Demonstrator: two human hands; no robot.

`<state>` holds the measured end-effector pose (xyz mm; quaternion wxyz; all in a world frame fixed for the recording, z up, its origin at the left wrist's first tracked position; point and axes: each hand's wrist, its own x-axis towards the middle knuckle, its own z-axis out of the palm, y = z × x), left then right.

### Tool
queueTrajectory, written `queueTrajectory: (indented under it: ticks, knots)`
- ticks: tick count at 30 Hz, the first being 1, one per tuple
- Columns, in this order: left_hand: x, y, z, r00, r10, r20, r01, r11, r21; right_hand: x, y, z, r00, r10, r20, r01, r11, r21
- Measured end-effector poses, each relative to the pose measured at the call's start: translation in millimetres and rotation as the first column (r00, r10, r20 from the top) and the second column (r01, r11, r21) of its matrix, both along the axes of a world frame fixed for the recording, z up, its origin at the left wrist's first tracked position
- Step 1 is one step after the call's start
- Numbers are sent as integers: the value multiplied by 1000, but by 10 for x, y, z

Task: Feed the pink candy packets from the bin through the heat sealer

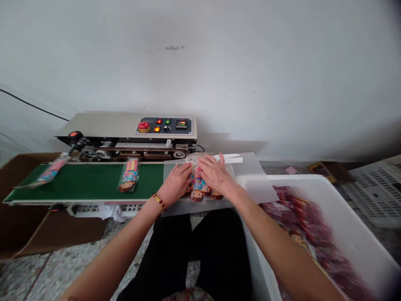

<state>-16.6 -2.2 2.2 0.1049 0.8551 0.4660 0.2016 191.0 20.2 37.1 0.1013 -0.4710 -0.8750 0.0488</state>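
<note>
My left hand (176,182) and my right hand (214,174) rest side by side on a small stack of clear packets with cartoon faces (200,190), lying on the grey feed plate (250,167) at the right end of a sealing machine (131,133). Fingers of both hands lie fairly flat, pressing on the packets. Another packet (129,175) lies on the green conveyor belt (87,182), and a third packet (50,172) sits near the belt's left end.
A white tub (360,234) full of the same packets stands at my right. A white slatted crate (376,188) sits on the floor farther right. A brown cardboard box (19,225) lies under the belt's left end. The machine's control panel (164,124) shows lit buttons.
</note>
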Motion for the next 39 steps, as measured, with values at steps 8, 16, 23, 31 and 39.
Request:
queueTrajectory:
  ticks: [8, 16, 23, 31, 39]
  knots:
    - [54, 1, -50, 973, 209, -101, -211, 978, -3, 184, -182, -92, 998, -9, 62, 11, 999, -45]
    - [-534, -14, -75, 947, 281, -159, -284, 959, 4, 37, -54, -76, 998, 32, 59, -30, 999, -31]
    - [-597, 13, 70, 946, 309, -97, -299, 949, 102, -174, 101, -92, 996, 62, 57, -63, 998, 11]
    - [201, -14, -87, 992, 70, -106, -65, 997, 52, 165, -7, 0, 998, -11, 69, 12, 1000, -12]
    - [255, -326, -116, 965, 243, -97, -232, 967, 110, -23, -69, 2, 996, 60, 73, -60, 998, -12]
